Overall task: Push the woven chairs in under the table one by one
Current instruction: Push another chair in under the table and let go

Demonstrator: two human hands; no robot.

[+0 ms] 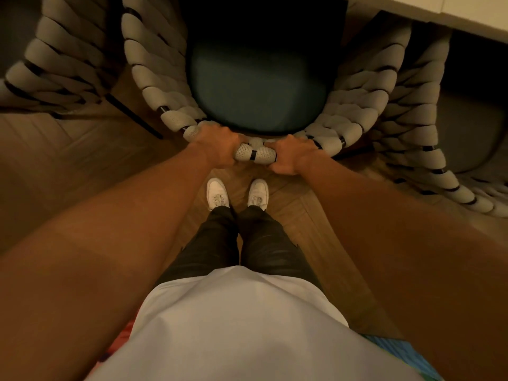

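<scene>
Both forearms reached down from the head view to the middle woven chair [255,86]. Left hand [217,145] and right hand [291,158] each gripped the top of its backrest rim, close together. That chair's open front pointed away from the person toward the counter [439,9], front-to-back axis square to its edge, seat partly beneath. Judged mid-push; next came a straight shove forward, keeping clear of the neighbouring chairs, left [55,64] and right [417,127].

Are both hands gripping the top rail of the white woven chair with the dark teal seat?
Yes, the left hand and right hand both grip its woven back rail.
</scene>
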